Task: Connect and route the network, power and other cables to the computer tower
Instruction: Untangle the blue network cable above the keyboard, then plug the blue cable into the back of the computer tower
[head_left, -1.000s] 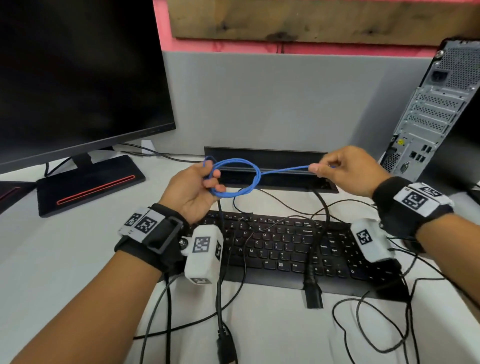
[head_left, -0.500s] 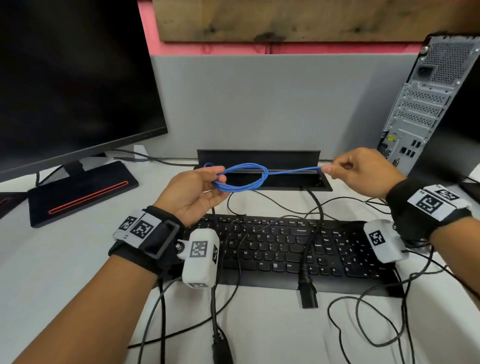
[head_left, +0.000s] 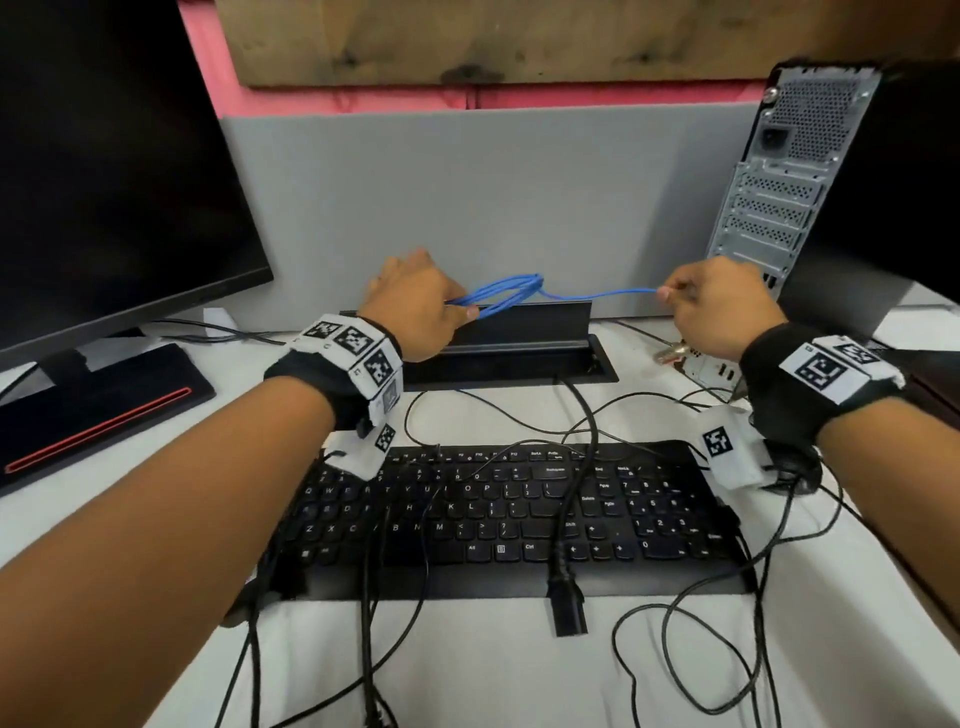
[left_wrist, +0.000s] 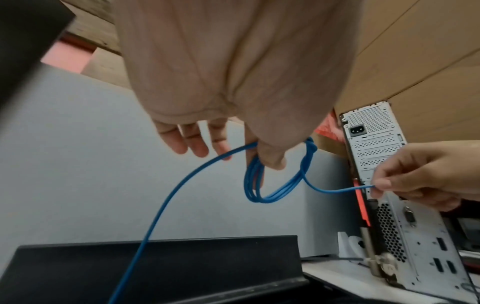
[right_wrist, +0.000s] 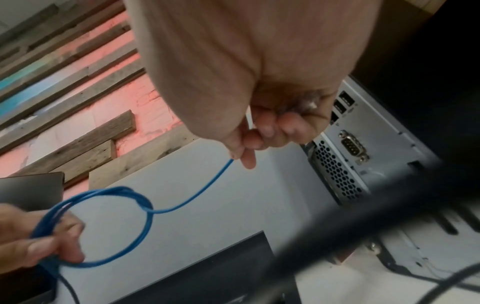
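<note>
Left grip first: the left hand (head_left: 415, 306) pinches a small coil of the blue cable (head_left: 511, 296) between thumb and forefinger, its other fingers (left_wrist: 182, 139) hanging straight and loose, as the left wrist view shows. Further left on the desk (head_left: 93, 519) stands the monitor (head_left: 104, 171), taking no part in this.

The coil hangs above the black cable tray (head_left: 519, 332) set into the desk, and one strand drops from the left hand down toward that tray. Where the loops meet, the cable seems wrapped or knotted round itself. From there a single strand runs to the right, nearly level and only a little slack.

Below it lies the keyboard (head_left: 519, 519), with black leads strewn over the keys and a power plug (head_left: 566, 608) resting at its front edge.

The right hand (head_left: 722, 306) is curled, pinching the free strand between thumb and forefinger; the plug end is hidden inside the fist, so I cannot tell how it faces. Just beyond it stands the tower (head_left: 779, 208), rear panel toward the person, with the ports (right_wrist: 342, 105) close behind the knuckles.

By my judgement the cable is light, limp and springy. It keeps its coiled set, so it will snag at the knot if drawn hard. Best hold it close behind the connector for aiming, and let the left hand pay out loops one at a time. The connector's latch is probably fragile, so it should not be pulled by the cord.
</note>
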